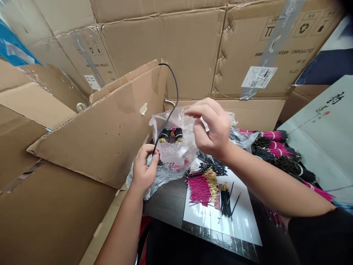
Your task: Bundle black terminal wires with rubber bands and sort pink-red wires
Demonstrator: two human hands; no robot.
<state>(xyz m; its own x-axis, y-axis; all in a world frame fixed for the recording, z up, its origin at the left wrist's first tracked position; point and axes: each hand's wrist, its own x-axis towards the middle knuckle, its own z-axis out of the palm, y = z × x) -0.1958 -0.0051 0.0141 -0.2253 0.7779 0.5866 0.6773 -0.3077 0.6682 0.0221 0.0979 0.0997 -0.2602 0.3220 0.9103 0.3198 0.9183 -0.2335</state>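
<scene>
A thin black cable (177,90) arcs from the top of a cardboard flap down to my left hand (145,167), where thumb and fingers pinch it. My right hand (211,127) is raised above a clear plastic bag (176,154), fingers bent and thumb apart from them, with nothing visible between. Inside the bag are bundles of black wires (178,134) with gold ends. On a white sheet (242,224) below lie a pile of pink wires (199,188) with gold tips and a smaller group of black wires (225,202).
A cardboard flap (118,121) rises on the left, and stacked cartons (165,48) form a wall behind. Tied pink and black bundles (278,151) lie at the right beside a pale printed box (325,132). The dark table (168,200) shows in front.
</scene>
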